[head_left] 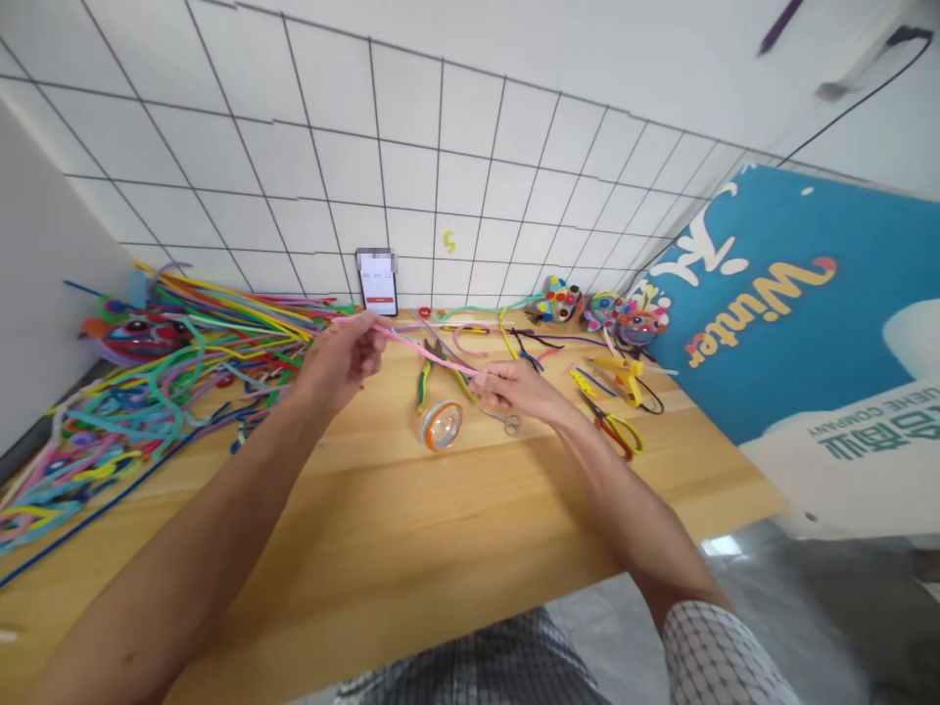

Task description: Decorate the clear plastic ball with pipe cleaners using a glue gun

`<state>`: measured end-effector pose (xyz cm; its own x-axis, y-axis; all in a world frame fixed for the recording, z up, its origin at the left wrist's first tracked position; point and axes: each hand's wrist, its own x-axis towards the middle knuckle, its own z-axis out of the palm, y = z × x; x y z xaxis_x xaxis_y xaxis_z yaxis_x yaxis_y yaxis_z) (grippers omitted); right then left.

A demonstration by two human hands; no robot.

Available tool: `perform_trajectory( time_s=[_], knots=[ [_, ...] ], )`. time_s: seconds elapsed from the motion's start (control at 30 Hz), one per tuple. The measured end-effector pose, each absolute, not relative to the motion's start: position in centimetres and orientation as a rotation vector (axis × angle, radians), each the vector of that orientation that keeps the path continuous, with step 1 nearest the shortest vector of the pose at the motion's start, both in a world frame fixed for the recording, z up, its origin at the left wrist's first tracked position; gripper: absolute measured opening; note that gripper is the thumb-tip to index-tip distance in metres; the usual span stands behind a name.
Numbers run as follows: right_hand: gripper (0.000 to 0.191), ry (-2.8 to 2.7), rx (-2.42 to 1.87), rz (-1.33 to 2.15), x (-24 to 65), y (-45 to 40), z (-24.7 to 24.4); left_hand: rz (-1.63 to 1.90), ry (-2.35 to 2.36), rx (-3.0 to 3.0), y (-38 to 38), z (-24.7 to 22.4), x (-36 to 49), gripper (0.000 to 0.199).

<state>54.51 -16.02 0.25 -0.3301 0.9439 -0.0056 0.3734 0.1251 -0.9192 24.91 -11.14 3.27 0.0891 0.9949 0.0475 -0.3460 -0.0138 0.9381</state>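
Observation:
A pink pipe cleaner (426, 352) is stretched between my two hands above the wooden table. My left hand (344, 357) pinches it near one end, which sticks out a little past the fingers. At the other end my right hand (518, 387) grips it between thumb and fingers. Below lies a clear round piece (443, 427) with an orange and light blue rim. Green-handled pliers (424, 382) rest behind it, partly under the pipe cleaner. Small silver scissors (510, 424) lie just under my right hand.
Many coloured pipe cleaners (168, 362) are heaped on the left. A phone (378, 282) leans on the tiled wall. To the right are yellow-handled scissors (615, 431) and a yellow glue gun (623, 378). Decorated crafts (562, 300) stand at the back right, beside a blue board (829, 362).

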Motion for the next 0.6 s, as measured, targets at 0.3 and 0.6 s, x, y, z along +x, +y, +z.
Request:
perform_trajectory(
  time_s=[0.3,0.6],
  knots=[
    [0.041,-2.04,-1.405,0.947,58.0,-15.6,1.5,0.97,1.117,1.261,-10.6,-0.1,21.4,0.04],
    [0.048,-2.149,-1.261,0.51,57.5,-13.8,5.3,1.065,1.323,2.187,-10.1,3.6,22.1,0.064]
  ],
)
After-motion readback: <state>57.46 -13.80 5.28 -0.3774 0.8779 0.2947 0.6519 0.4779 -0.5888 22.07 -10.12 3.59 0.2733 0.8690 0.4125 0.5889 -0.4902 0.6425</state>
